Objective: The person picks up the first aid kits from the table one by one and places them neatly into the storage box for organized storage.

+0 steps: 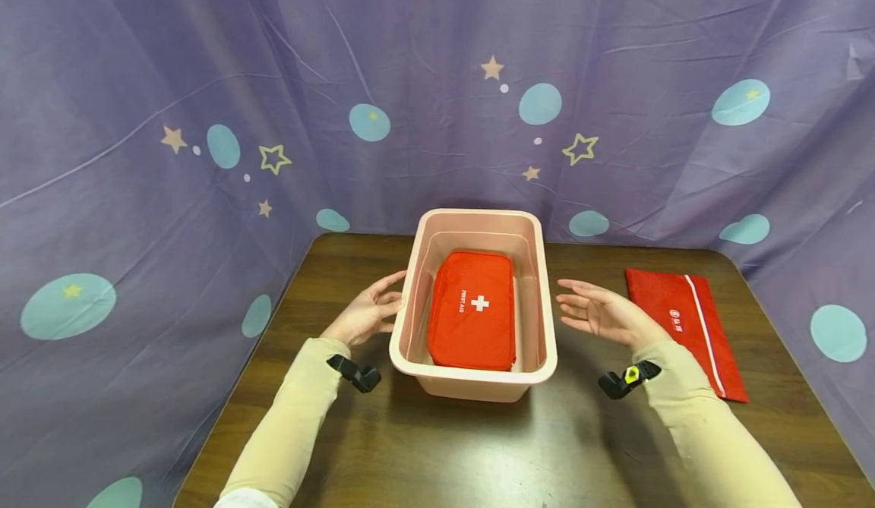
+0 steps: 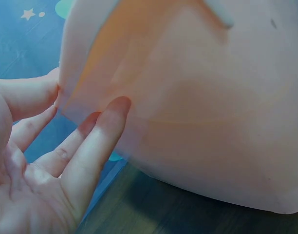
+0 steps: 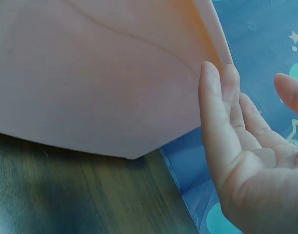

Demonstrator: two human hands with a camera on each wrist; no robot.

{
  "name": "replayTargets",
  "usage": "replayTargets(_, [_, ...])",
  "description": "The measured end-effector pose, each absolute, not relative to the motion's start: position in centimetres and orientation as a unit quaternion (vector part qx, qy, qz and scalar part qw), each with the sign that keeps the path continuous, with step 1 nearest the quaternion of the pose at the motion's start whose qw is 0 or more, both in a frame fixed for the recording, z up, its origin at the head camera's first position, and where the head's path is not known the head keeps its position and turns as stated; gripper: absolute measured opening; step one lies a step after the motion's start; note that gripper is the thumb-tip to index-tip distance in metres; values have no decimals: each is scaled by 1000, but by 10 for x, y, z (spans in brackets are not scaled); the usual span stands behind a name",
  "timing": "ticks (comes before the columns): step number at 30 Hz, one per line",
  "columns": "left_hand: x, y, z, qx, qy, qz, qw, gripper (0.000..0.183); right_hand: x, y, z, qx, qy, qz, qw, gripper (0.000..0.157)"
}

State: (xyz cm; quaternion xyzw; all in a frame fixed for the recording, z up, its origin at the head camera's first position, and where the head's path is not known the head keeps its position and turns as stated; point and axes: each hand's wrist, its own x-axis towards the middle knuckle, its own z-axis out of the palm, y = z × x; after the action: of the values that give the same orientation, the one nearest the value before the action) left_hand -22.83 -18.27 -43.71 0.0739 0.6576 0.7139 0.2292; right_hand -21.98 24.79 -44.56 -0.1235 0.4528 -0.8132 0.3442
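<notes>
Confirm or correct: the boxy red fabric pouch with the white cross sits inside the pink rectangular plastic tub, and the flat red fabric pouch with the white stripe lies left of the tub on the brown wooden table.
Wrong side: the head view shows the flat red pouch lying right of the pink tub. The rest stands.

Creased purple cloth (image 1: 437, 159) printed with stars (image 1: 492, 68) and pale blue ovals (image 1: 540, 104) hangs behind and beside a dark wood-grain table (image 1: 424, 432), whose near surface catches whitish glare (image 1: 478, 470).
</notes>
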Motion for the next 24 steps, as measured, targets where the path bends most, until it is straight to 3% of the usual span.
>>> replayTargets(24, [-228,-182,-436,71,668,706,224,65,-206,319,-455,-131,402,-837,348,52])
